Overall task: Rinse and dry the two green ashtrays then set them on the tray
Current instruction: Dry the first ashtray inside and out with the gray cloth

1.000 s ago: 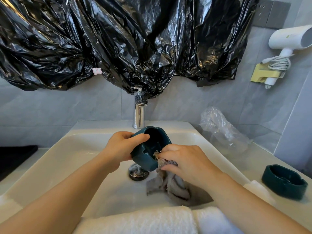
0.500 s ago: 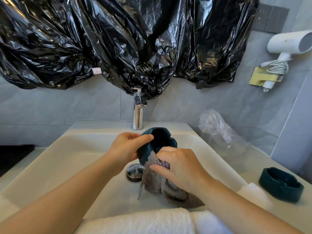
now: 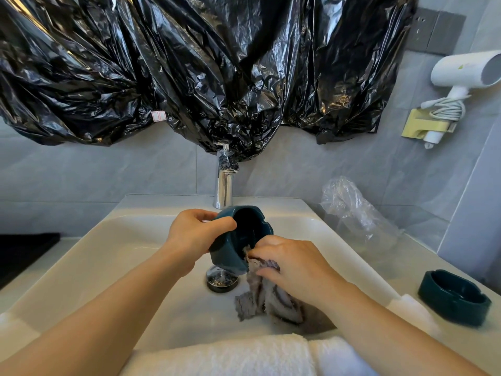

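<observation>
- White sink [image 3: 108, 253], set in a pale surface [image 3: 406, 253], fills the middle of a grey-tiled bathroom corner.
- 1 green ashtray [image 3: 230, 253] is held above the basin, just in front of the tap [image 3: 224, 185] and over the drain plug [image 3: 222, 280]. It is tipped on its side, with its hollow facing up and towards the right.
- The left hand [image 3: 195, 234] grips it by the upper rim, thumb curled over the edge and fingers wrapped round the back.
- The right hand [image 3: 292, 261] is closed round a grey cloth [image 3: 268, 299], with its fingers bunching the cloth against the ashtray's lower rim. The rest of the cloth hangs down, and its end lies on the basin floor.
- The 2nd ashtray [image 3: 454, 298] sits upright on the surface to the right of the sink, well apart from both hands and just beside a folded white towel [image 3: 412, 308].
- Another white towel [image 3: 230, 356] lies along the near edge of the sink, under the forearms.
- A crumpled clear plastic bag [image 3: 352, 213] rests at the back right of the surface.
- Black plastic sheeting [image 3: 189, 63] hangs across the wall above the tap, and a white hair dryer [image 3: 466, 69] sits in a wall holder at the upper right.
</observation>
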